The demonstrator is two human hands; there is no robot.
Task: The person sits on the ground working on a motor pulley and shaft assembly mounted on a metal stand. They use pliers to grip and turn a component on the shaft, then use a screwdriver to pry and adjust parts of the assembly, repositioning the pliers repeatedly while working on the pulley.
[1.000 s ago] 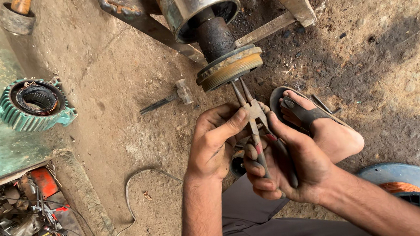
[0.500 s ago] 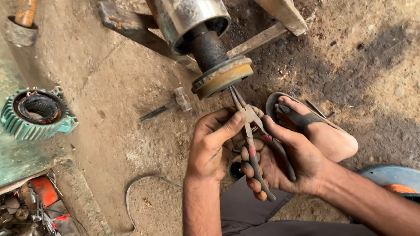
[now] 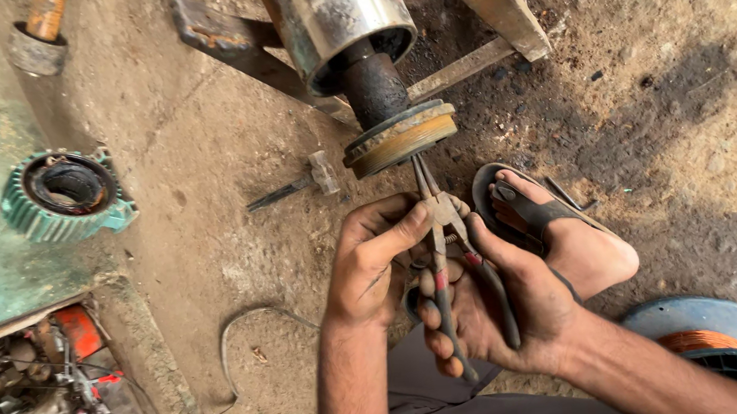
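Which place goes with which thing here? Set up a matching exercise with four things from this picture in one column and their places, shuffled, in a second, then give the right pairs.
Things:
1. pliers
2. green finned housing
3. sandal
4. small hammer

Places:
A. lying on the dirt floor, left of the round disc on the shaft
B. on the person's foot, right of the hands
C. gripped in the right hand, tips up at the disc, with the left hand by the joint
D. on the green surface at the left edge

Pairs: 1-C, 2-D, 3-B, 4-A
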